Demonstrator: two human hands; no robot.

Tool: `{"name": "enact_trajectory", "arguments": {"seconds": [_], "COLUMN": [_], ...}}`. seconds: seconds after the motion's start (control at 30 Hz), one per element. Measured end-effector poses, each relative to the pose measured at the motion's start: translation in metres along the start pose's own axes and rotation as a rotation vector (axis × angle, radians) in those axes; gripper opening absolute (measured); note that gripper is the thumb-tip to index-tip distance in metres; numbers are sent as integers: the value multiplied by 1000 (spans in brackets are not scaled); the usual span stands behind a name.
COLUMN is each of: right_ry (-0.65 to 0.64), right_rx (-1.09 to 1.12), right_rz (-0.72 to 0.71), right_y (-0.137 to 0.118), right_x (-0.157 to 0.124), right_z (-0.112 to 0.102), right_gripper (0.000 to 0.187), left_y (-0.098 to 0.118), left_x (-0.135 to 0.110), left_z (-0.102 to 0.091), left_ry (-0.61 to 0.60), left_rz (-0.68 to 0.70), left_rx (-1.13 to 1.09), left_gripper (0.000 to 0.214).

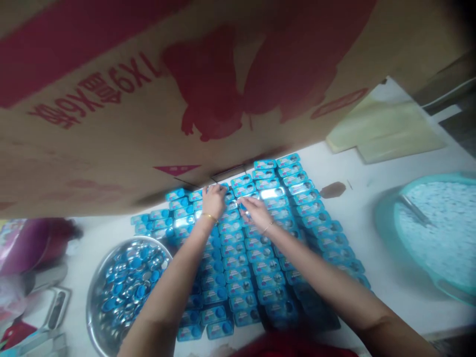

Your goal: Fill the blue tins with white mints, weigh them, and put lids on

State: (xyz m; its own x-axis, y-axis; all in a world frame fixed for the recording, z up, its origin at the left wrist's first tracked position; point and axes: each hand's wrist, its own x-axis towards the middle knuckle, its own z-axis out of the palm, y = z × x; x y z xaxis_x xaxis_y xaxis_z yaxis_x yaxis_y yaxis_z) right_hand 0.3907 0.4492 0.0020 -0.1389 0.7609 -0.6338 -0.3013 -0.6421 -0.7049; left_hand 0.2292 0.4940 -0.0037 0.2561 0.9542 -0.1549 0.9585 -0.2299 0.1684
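Left hand (214, 199) and right hand (257, 214) were over blue packs (235, 262), metal bowl (90, 305) at eight o'clock — blurred fingers' (250, 202) grip impossible to tell.

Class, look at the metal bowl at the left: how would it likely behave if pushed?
The metal bowl would probably keep its shape, given its shiny metal wall. It may feel heavy, with many small round pieces heaped inside. Those might shift or slide, since they lie loose.
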Motion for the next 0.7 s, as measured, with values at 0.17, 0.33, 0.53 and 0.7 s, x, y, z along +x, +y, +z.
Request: {"name": "enact_trajectory", "arguments": {"seconds": [0.17,0.33,0.53,0.7], "right_ry": [20,22,25,-112], "right_rx": [19,7,211,549], "right_rz": [-76,-157,-31,243], "right_y": [13,31,26,18], "right_x": [-14,-15,-19,-29], "right_z": [-4,3,0,-17], "right_gripper": [32,28,38,20], "left_y": [26,58,44,16], "left_x": [-31,-64,-32,8], "left_z": [-15,4,9,3], "left_ry": [83,-14,42,-18], "left_rz": [-108,-403,-540,-509], "left_rx": [-518,-1121,-970,-361], "left_gripper": [27,17,12,8]}}
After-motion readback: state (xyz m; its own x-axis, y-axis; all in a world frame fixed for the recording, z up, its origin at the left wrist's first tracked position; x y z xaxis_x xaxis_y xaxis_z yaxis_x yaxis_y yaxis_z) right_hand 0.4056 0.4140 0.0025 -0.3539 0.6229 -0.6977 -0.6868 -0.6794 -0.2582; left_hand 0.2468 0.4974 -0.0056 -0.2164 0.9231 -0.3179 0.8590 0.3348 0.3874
